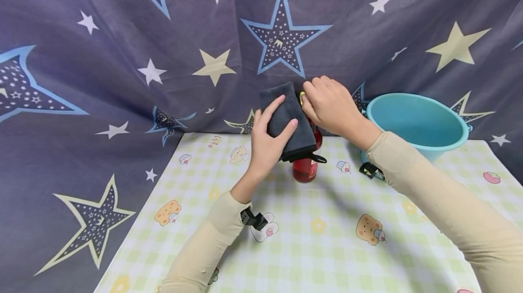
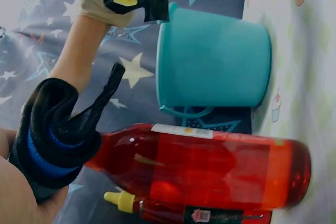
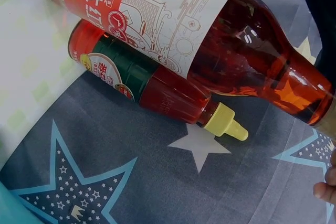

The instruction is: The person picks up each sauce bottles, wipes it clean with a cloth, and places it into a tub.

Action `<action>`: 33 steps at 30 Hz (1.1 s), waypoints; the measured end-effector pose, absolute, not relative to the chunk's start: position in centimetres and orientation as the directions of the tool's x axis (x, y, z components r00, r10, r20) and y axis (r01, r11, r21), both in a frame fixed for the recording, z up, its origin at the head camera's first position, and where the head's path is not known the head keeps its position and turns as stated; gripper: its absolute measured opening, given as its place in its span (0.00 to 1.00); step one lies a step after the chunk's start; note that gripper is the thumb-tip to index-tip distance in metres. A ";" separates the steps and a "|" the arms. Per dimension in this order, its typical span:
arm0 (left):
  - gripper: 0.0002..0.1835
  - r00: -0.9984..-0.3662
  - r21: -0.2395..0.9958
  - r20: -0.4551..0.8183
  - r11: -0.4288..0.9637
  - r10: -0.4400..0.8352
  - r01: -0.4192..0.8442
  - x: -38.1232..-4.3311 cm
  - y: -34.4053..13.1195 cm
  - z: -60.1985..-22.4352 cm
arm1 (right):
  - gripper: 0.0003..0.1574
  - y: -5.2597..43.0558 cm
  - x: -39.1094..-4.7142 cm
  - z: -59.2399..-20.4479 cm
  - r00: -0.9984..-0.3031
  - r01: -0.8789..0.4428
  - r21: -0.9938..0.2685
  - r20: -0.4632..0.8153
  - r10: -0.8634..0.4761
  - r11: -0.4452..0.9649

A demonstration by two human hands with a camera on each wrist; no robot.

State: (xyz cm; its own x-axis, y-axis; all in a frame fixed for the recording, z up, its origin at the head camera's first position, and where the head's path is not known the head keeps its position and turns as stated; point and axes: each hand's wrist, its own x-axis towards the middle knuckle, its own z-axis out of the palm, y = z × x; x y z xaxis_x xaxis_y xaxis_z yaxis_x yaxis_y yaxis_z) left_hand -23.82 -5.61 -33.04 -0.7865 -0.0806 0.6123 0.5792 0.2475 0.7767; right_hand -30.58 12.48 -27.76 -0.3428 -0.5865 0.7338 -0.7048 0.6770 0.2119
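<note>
My left hand (image 1: 269, 134) holds a folded dark grey cloth (image 1: 294, 125) against the upper part of a large bottle of red liquid (image 1: 305, 170), which stands upright on the table. In the left wrist view the thick cloth folds (image 2: 50, 135), with a blue stripe and a hanging loop, hide the bottle's top. My right hand (image 1: 333, 104) has its fingers curled at the bottle's top, where a yellow bit (image 1: 302, 98) shows by the thumb. A smaller red bottle (image 3: 173, 95) with a yellow nozzle cap stands right beside the large one.
A light blue bucket (image 1: 416, 118) stands at the back right of the table, beyond my right forearm. The table bears a green checked cloth (image 1: 310, 256) with cartoon prints. A dark curtain with stars (image 1: 184, 25) hangs close behind the bottles.
</note>
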 end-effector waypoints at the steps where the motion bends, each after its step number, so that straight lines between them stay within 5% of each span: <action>1: 0.29 -0.786 0.780 0.611 0.233 -0.089 0.580 -23.9 -5.4 -33.2 | 0.18 12.5 -30.6 -27.8 -0.340 -0.706 0.212 0.735 -0.586 0.676; 33: 0.28 -0.839 0.839 0.542 0.076 -0.049 0.538 -25.2 -4.6 -35.3 | 0.17 12.5 -30.7 -28.0 -0.333 -0.714 0.196 0.750 -0.572 0.672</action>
